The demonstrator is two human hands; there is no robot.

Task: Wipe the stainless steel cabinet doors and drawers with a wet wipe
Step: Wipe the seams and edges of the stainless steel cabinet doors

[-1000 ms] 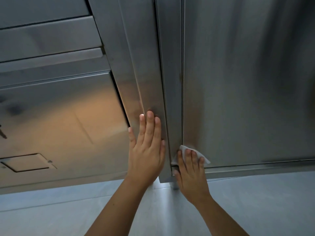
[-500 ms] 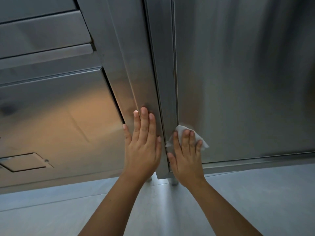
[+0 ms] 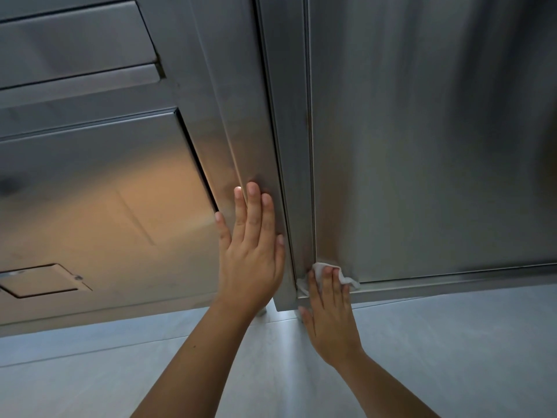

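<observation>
The right cabinet door is the biggest surface, filling the frame from 12 o'clock round to 3 o'clock, its brushed steel streaked with vertical bands of light and dark. The pale floor runs across the bottom from 4 o'clock to 8 o'clock. At 9 o'clock sits the lower left door, which carries a warm orange reflection and a square outline near its bottom edge. Above it, at 10 o'clock, 2 drawers are stacked, each with a horizontal lip. A vertical post slants down from 12 o'clock toward the centre, between the left door and the right one.

The left hand lies flat on the lower part of that post, just below centre, with its fingers straight and close together, the thumb spread out toward 9 o'clock, and nothing held. The right hand, at 5 o'clock from the left hand and near it without touching, has its fingers stretched out and presses the wet wipe against the bottom left corner of the right cabinet door. The wipe is white and crumpled, showing above the fingertips and out toward 3 o'clock along the door's lower edge.
</observation>
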